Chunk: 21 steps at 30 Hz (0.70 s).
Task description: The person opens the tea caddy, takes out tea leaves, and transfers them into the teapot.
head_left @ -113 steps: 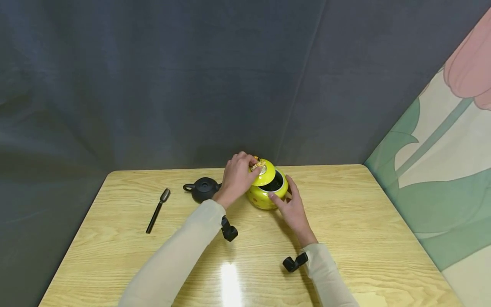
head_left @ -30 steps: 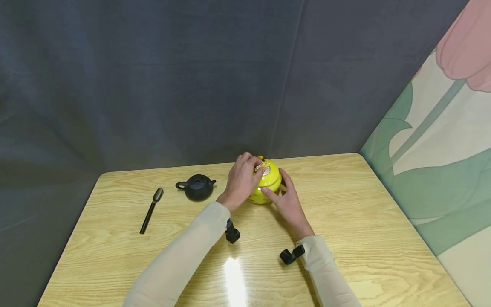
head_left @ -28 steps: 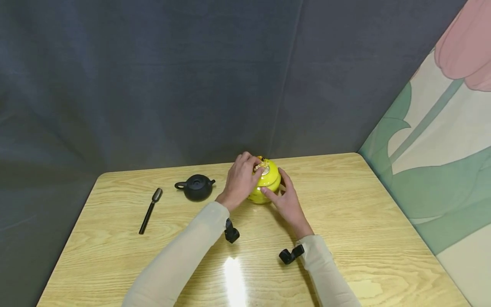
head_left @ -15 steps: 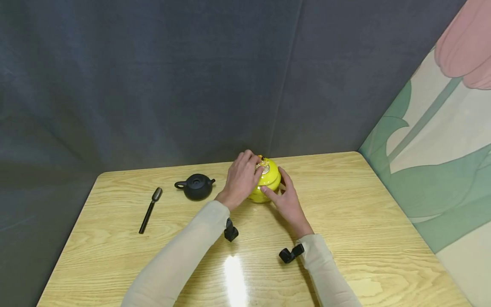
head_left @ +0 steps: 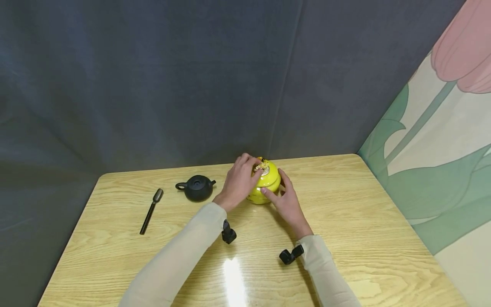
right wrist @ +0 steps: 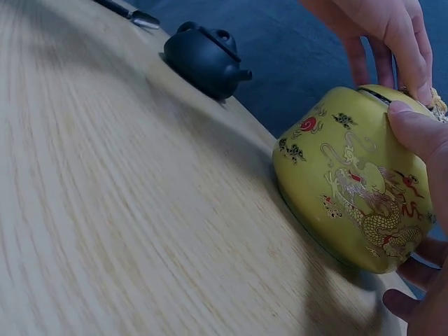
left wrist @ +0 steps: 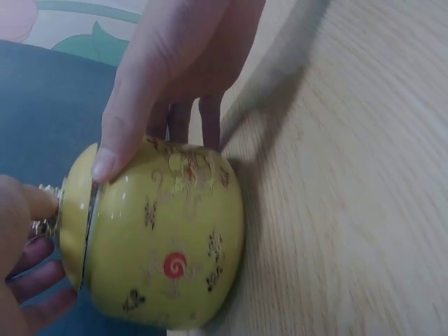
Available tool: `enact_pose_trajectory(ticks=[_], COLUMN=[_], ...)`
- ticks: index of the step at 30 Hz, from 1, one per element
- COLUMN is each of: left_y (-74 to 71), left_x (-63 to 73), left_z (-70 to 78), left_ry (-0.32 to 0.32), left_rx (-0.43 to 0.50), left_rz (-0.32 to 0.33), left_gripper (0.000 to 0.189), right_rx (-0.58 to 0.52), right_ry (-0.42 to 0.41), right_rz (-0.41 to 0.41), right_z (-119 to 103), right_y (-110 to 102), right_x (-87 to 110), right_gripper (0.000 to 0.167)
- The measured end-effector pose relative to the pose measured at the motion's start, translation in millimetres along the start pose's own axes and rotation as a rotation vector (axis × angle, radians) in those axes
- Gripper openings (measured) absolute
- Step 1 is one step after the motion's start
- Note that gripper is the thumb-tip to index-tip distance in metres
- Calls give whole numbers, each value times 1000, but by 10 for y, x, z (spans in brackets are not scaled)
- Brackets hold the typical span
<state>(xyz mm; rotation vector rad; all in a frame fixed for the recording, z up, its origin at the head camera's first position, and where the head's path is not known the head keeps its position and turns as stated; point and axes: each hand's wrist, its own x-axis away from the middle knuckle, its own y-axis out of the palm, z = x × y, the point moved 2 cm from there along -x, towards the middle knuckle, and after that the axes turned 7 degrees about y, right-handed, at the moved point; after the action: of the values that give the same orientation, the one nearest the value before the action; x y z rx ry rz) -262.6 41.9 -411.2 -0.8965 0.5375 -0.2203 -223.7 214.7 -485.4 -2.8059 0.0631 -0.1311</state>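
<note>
A round yellow lidded jar [head_left: 258, 197] with a gold dragon pattern stands near the table's back edge. Its yellow lid [head_left: 271, 177] covers the mouth, with a dark seam between lid and body in the left wrist view. My left hand [head_left: 238, 180] pinches the lid's gold knob [left wrist: 46, 222] from the left, fingers curled round it. From the right my right hand [head_left: 290, 208] grips the jar's side. Its thumb [right wrist: 413, 126] lies along the seam, and its other fingers are behind the body, partly hidden.
A small black teapot [head_left: 198, 188] stands left of the jar, spout toward it. Farther left lies a dark-handled tea scoop [head_left: 151, 212]. A dark curtain [head_left: 192, 85] hangs behind the wooden table [head_left: 364, 238], and a floral cloth [head_left: 441, 179] borders its right side.
In the oldest frame the lid was shifted left, showing the dark opening; now it covers the mouth. Over the last second both hands keep nearly the same position on lid and jar.
</note>
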Motion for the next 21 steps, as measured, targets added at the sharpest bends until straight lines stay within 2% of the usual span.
enact_pose_trajectory(ticks=[7,13,15,21], left_y=[-131,-328,-386,-555], left_x=[130,366,464,778], left_z=[-181,-369,-432,-599], left_ry=[3,-29,-17,71], left_rx=[90,60,42,-35], left_rz=[0,13,5,-50], left_gripper=[41,37,37,39], right_rx=[46,90,119,200], right_ry=[54,37,29,8], right_rz=[7,-10,-11,-17], right_z=[65,106,111,94], right_y=[-88,-269,-340,-539], right_x=[25,112,158,272], right_gripper=[105,103,101,96])
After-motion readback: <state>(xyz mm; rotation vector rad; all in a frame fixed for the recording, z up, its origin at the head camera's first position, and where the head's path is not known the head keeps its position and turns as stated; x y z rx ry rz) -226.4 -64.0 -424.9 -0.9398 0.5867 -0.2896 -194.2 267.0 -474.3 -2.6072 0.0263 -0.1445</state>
